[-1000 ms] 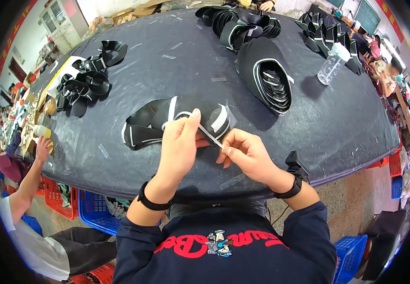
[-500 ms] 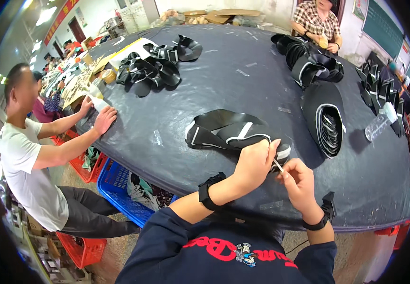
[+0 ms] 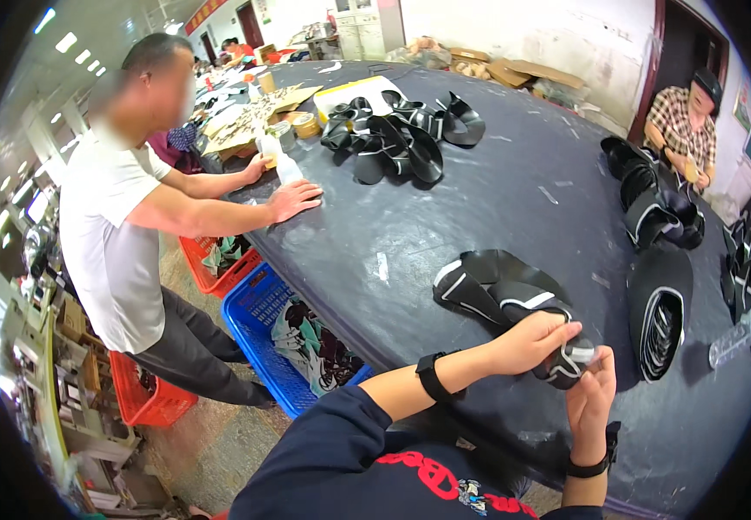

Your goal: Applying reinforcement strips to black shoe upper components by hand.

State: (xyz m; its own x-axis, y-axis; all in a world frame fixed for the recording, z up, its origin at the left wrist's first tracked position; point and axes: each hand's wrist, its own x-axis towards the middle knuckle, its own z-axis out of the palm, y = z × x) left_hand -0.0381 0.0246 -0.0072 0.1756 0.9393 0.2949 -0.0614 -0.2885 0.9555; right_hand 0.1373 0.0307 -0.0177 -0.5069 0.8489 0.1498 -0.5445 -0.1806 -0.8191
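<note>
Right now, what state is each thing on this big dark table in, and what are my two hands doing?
Left hand: closed on the black white-edged rubbery piece, at its near end.
Right hand: raised, fingers pinching the same end.
Black white-edged rubbery piece: curled, lying on the dark table.
Nested stack of black pieces: lying on its side, untouched.
Clear plastic bottle: lying on its side.
Blue plastic crate: on the floor, holding scraps.

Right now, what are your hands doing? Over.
Left hand and right hand both pinch the black white-edged piece at the table edge. Nothing in the way.
</note>
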